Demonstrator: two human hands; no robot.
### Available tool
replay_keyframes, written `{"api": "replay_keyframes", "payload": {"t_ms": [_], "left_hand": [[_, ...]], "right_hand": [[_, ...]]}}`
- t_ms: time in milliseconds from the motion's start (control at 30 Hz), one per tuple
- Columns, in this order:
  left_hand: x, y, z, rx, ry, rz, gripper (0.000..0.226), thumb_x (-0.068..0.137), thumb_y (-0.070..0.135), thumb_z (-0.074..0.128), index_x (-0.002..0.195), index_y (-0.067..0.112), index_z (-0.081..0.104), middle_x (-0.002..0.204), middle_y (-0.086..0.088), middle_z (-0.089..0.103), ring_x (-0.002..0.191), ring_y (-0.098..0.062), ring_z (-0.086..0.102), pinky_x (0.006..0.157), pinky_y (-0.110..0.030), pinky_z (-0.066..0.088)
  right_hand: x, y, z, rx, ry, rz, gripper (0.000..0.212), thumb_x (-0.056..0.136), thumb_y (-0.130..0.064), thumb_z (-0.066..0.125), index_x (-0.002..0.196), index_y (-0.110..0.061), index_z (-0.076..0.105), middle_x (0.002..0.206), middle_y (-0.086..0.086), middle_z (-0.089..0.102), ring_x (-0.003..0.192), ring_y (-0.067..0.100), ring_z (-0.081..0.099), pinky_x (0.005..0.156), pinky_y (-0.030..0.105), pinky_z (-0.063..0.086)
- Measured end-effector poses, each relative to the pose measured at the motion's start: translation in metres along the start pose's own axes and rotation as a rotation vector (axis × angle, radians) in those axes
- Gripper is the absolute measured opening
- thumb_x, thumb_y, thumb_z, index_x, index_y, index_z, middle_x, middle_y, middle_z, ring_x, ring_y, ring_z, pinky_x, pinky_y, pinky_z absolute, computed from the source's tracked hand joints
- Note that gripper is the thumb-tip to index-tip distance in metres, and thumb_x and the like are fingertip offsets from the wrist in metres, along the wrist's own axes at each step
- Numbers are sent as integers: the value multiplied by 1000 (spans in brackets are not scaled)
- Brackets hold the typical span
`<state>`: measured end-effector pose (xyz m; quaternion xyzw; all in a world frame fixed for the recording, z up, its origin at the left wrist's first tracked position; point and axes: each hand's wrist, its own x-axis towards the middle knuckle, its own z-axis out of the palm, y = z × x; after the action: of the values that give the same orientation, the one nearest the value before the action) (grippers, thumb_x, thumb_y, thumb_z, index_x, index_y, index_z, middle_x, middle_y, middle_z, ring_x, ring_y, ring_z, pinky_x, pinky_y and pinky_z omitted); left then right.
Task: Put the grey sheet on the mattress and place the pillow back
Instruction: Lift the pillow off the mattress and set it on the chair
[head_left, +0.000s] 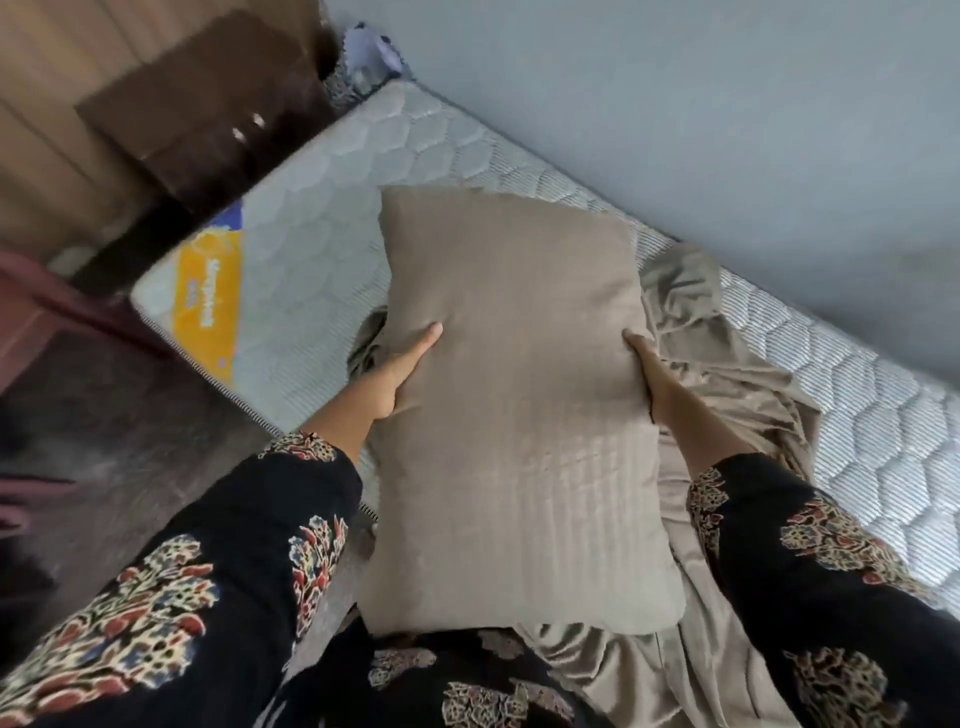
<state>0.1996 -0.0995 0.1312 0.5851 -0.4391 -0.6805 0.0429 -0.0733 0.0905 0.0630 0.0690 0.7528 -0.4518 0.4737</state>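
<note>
A grey-beige pillow (519, 395) is held up over the bed between both hands. My left hand (400, 374) grips its left edge with the thumb on top. My right hand (649, 374) grips its right edge the same way. Under and behind the pillow the grey sheet (727, 395) lies crumpled in a heap on the white quilted mattress (322, 218), trailing down toward me at the lower right. The mattress is bare at its far-left end and along the wall side. A yellow label (208, 301) marks its near-left corner.
A blue-grey wall (675, 104) runs along the far side of the bed. A dark brown cabinet (208, 119) stands past the mattress end at the upper left. Dark floor (104, 441) lies to the left of the bed. My patterned black sleeves fill the bottom.
</note>
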Motion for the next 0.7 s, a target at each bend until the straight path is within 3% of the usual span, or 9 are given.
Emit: {"api": "replay_keyframes", "payload": {"t_ms": [67,167,267,333,400,467,567,633,700], "left_hand": [[-6,-9,-32,-42,-14,-33,84,60,71,70,128,28,48,124,9,57,108,-10,55,80,-32,52],[-7,-33,-86,-137,52,-44,95,54,79,65,131,25,50,124,2,60,110,-17,58,87,-35,53],[-17,-55,-138,-205,130,-62,124,28,89,63,133,25,49,126,2,59,113,-19,56,96,-39,50],[-16,-74,-177,-257,160,-66,128,21,90,64,131,28,51,125,4,60,114,-19,56,97,-39,49],[-23,-88,-215,-292,193,-73,125,21,90,66,129,27,54,125,2,61,113,-19,58,98,-39,49],[-38,-96,-253,-316,230,-58,113,37,88,65,130,25,54,127,4,59,113,-18,56,98,-34,46],[-57,-110,-311,-374,296,-64,96,57,84,59,133,26,49,129,11,52,118,-15,48,92,-28,41],[-62,-126,-351,-417,332,-43,107,48,87,61,135,26,49,131,9,53,119,-16,50,100,-31,41],[-59,-145,-390,-475,371,-4,122,30,90,63,134,28,51,131,7,57,117,-18,53,104,-37,42]], "right_hand": [[-37,-15,43,-38,-25,-39,73,54,-69,68,115,-29,58,116,6,64,99,24,62,91,46,50],[-63,-21,97,-87,-87,-115,44,71,-59,62,104,-32,54,111,6,63,90,20,61,83,39,51],[-67,-16,146,-168,-132,-156,64,51,-67,65,105,-33,55,120,7,62,101,24,61,88,44,52],[-72,-14,185,-207,-177,-192,61,58,-63,63,111,-34,57,118,5,63,99,21,61,84,40,53],[-80,-10,226,-252,-216,-204,67,57,-63,63,117,-35,56,120,5,63,102,21,61,84,38,53],[-89,-7,270,-300,-231,-214,74,48,-67,64,114,-34,55,122,6,62,107,24,60,91,44,51],[-119,-2,343,-357,-275,-258,54,73,-59,61,119,-30,52,111,1,61,109,24,57,85,36,51],[-135,2,389,-400,-279,-295,56,85,-51,57,132,-22,48,113,-2,57,103,21,56,76,32,50],[-148,5,430,-454,-335,-292,74,75,-61,62,134,-19,49,121,0,57,101,19,58,80,33,53]]}}
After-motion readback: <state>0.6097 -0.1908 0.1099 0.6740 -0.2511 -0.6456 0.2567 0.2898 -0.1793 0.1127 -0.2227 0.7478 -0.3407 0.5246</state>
